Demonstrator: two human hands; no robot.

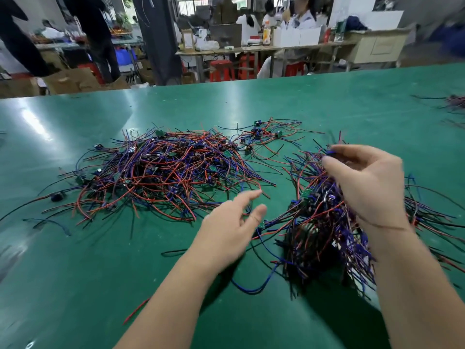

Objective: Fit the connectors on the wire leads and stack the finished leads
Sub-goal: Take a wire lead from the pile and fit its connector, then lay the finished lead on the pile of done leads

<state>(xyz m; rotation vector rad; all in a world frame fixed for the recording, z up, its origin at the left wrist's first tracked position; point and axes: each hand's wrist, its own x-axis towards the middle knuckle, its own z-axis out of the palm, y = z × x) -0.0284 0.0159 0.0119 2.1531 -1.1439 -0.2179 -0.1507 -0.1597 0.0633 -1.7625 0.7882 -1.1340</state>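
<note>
Probably light, limp and snag-prone, the wire leads (163,172) lift best by one end, where the right hand (370,187) pinches; left hand (226,233) fingers apart.

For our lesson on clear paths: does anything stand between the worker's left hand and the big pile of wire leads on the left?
Nothing visible does. The left hand is open over the green table, fingers aimed at the pile of wire leads; only the pile's own stray ends lie between.
</note>
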